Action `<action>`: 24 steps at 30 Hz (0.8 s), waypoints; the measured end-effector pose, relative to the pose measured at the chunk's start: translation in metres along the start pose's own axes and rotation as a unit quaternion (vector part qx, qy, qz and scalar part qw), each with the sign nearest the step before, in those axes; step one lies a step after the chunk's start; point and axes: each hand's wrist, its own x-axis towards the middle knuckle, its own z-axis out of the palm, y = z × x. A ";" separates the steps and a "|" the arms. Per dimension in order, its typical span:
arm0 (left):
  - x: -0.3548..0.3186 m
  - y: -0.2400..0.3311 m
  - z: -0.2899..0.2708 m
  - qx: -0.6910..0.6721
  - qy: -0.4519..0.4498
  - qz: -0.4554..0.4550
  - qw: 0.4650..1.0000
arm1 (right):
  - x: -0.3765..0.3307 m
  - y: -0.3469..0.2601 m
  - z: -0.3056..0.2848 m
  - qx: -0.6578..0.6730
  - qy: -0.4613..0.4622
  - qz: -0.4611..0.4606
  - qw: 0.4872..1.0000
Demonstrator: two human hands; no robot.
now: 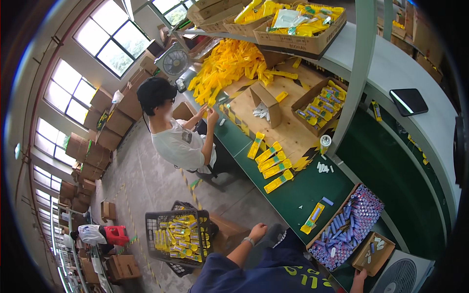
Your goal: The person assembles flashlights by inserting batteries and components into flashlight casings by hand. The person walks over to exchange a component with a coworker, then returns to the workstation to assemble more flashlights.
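My left hand (258, 232) hangs beside the bench edge, its fingers curled in, with nothing showing in them. At the lower right, my right hand (360, 275) grips the near edge of a small cardboard box (362, 261) with a few white and dark pieces inside. Against it stands a larger carton of purple cylindrical battery cells (359, 207), packed tightly at the sides and loose in the middle. Left of that carton, a yellow plastic package (309, 225) with a cell on it lies on the green mat, near a loose cell (328, 201).
Several yellow packages (273, 163) lie along the bench. Farther off are a pile of yellow packaging (229, 66), a box of filled packages (299, 105) and a co-worker (181, 141). A black crate (151, 229) stands left; a fan (408, 278) and metal post (359, 78) stand right.
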 end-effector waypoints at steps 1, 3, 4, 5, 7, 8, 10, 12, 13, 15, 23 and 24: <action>0.002 0.021 0.002 -0.047 -0.001 0.002 0.999 | 0.007 0.001 0.008 0.029 -0.031 -0.022 0.999; -0.004 0.030 -0.001 -0.096 0.013 -0.003 0.995 | 0.008 -0.002 0.004 0.030 -0.024 -0.026 0.999; 0.000 0.026 -0.001 -0.099 0.008 -0.009 0.995 | 0.005 -0.007 0.006 0.050 0.000 -0.036 0.998; 0.001 0.019 0.000 -0.098 0.005 -0.016 0.995 | -0.004 -0.005 0.009 0.068 0.024 -0.040 0.997; -0.007 0.009 0.004 -0.101 -0.007 -0.032 0.994 | -0.029 0.001 0.005 0.055 0.009 -0.055 0.997; -0.014 0.003 0.005 -0.108 -0.023 -0.047 0.993 | -0.039 0.002 0.005 0.041 -0.004 -0.075 0.996; -0.021 -0.003 0.008 -0.074 -0.025 -0.048 0.996 | -0.050 0.007 -0.006 0.053 0.003 -0.096 0.994; -0.027 -0.011 0.016 -0.065 -0.027 -0.056 0.996 | -0.054 0.010 -0.014 0.065 0.010 -0.116 0.991; -0.031 -0.019 0.019 -0.067 -0.022 -0.053 0.996 | -0.058 0.013 -0.014 0.055 0.000 -0.111 0.992; -0.035 -0.029 0.025 -0.054 0.003 -0.046 0.997 | -0.062 0.017 -0.020 0.037 -0.013 -0.103 0.994; -0.059 -0.040 0.031 -0.051 -0.001 -0.049 0.998 | -0.078 0.026 -0.032 -0.045 -0.067 -0.068 0.994; -0.059 -0.040 0.030 -0.047 -0.005 -0.050 0.998 | -0.080 0.027 -0.036 -0.053 -0.071 -0.064 0.994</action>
